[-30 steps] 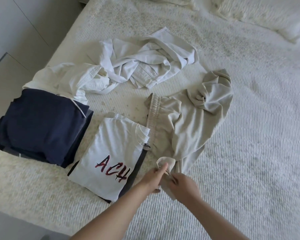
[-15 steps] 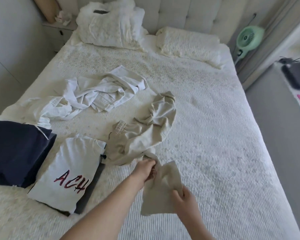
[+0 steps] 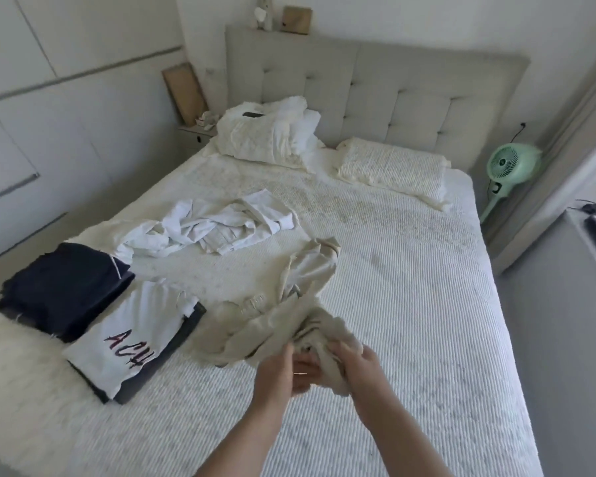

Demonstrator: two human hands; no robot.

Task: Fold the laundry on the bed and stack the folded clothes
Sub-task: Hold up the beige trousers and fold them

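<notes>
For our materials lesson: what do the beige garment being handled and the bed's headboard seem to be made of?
Crumpled beige garment: soft matte fabric, probably cotton or jersey; it bunches in loose folds.
Grey tufted headboard: upholstered padding, likely woven cloth; buttoned dimples, no shine.

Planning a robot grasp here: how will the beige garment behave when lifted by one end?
The beige garment is probably floppy: it bunches between the left hand and right hand and trails across the bed. It looks light, so the far end will likely drag.
</notes>
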